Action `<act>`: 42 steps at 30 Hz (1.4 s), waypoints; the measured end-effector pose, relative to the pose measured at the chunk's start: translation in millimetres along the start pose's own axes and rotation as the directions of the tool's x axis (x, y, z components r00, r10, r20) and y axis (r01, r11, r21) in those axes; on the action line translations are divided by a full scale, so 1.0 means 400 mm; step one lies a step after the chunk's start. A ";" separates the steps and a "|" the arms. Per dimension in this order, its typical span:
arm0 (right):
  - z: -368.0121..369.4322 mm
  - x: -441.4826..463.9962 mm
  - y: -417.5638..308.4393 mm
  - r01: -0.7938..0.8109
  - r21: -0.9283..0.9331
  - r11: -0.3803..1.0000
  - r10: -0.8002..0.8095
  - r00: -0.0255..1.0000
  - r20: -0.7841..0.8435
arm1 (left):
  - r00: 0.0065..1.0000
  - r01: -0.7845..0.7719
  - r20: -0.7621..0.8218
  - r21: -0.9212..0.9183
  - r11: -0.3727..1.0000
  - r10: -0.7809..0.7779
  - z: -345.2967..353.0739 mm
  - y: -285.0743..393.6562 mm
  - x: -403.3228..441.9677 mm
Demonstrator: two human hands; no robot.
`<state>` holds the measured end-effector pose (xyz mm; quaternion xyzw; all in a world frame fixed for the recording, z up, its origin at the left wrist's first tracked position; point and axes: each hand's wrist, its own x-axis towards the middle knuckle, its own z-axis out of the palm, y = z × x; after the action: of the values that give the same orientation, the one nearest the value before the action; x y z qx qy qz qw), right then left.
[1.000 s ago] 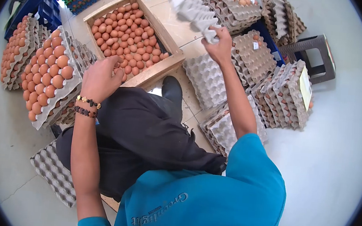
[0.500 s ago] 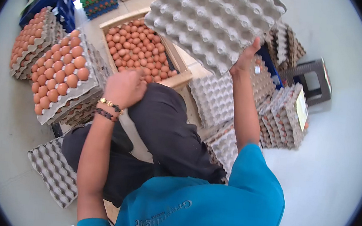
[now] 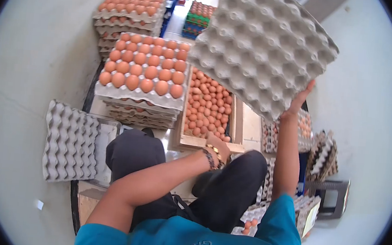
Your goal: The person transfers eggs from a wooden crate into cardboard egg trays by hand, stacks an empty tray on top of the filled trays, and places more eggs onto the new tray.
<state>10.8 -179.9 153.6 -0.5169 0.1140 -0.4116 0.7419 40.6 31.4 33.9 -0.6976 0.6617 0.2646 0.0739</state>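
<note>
The wooden crate [image 3: 193, 141] sits ahead of the person, with loose brown eggs [image 3: 206, 107] spread across its inside. The right hand [image 3: 299, 102] is raised to the right of the crate, gripping a grey egg tray [image 3: 265, 49] by its near right corner; one digit shows along the edge and the others are hidden behind it. That tray is tilted, with cups facing the camera, and covers the crate's far right part from view. The left hand [image 3: 218, 148] is at the crate's near rim, just beside the closest eggs; its fingers are mostly hidden, so I cannot tell how far open they are or whether they hold an egg. Left of the crate, near it, stands a stack of filled trays [image 3: 137, 98]
</note>
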 end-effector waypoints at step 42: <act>0.562 -0.080 0.476 0.754 -0.649 -0.099 -0.097 0.642 0.761 | 0.997 -0.039 0.071 -0.033 0.999 0.041 0.041 0.090 0.130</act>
<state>218.1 18.7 80.2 -0.9519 -0.0200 -0.3057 0.0101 0.8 -11.3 4.4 -0.6754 0.6682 0.3013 0.0809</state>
